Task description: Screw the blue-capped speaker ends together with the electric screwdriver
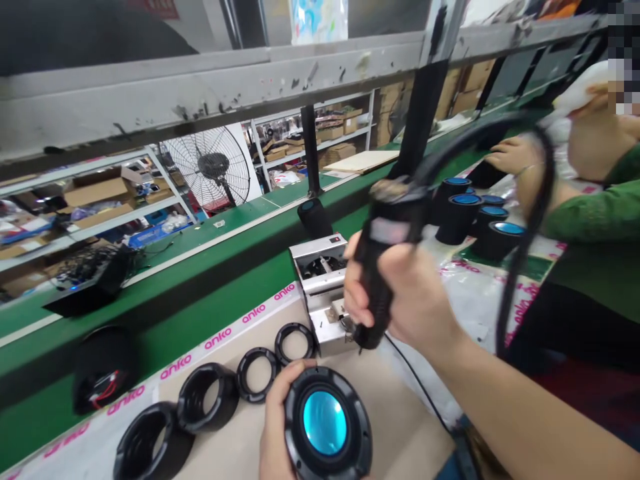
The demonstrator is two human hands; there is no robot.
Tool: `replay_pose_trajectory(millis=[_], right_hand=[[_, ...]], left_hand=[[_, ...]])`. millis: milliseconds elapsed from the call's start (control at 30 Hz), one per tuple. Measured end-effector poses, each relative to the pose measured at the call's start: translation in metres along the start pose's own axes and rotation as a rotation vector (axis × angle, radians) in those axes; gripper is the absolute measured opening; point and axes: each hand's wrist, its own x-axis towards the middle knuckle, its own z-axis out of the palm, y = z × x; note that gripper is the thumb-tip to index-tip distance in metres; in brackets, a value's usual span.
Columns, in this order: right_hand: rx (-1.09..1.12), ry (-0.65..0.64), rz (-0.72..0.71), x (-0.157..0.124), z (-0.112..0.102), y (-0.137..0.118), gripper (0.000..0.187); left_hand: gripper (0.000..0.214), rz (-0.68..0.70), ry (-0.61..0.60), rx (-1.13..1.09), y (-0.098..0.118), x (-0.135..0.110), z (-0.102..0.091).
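Note:
At the bottom centre, my left hand (275, 427) wraps round the side of a black round speaker (358, 417) with a shiny blue centre facing up. My right hand (417, 287) grips a black corded electric screwdriver (376, 300), its tip pointing down above and to the right of the speaker, apart from it. The tool's cable loops up and over to the right. Just behind it stands a silver screw feeder (320, 283). Several black rings lie left of the speaker, among them a thin ring (243, 377) and a deeper one (220, 413).
A green conveyor belt (190, 280) runs behind the bench, carrying a dark housing with red wires (103, 367). On the right, a co-worker's hand (515, 157) is near several blue-topped black speakers (457, 220). A metal beam (250, 80) crosses above; a fan (213, 167) stands beyond.

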Motion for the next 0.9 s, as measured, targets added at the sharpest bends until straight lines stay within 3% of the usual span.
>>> replay_pose_trajectory(millis=[67,167,333,500,767,900], right_hand=[[0.072,0.002,-0.057,0.000,0.011,-0.022,0.055],[0.183,-0.115,-0.050,0.004,0.032,-0.051,0.047],[0.174,-0.217,0.003,0.010,0.064,-0.058,0.054],[0.097,-0.278,0.022,0.012,0.075,-0.049,0.060],[0.050,-0.404,0.097,0.011,0.073,-0.037,0.049],[0.114,-0.372,0.157,0.011,0.078,-0.032,0.039]], left_hand=[[0.064,0.038,0.008,-0.006,0.000,-0.015,-0.001],[0.097,0.085,-0.007,-0.015,-0.005,-0.030,0.001],[0.101,-0.076,-0.044,-0.054,-0.012,-0.029,0.005],[0.105,-0.164,-0.008,-0.027,-0.011,-0.028,0.001],[0.116,-0.047,-0.018,-0.089,-0.022,-0.031,0.011],[0.105,0.089,-0.048,-0.078,-0.007,-0.032,0.012]])
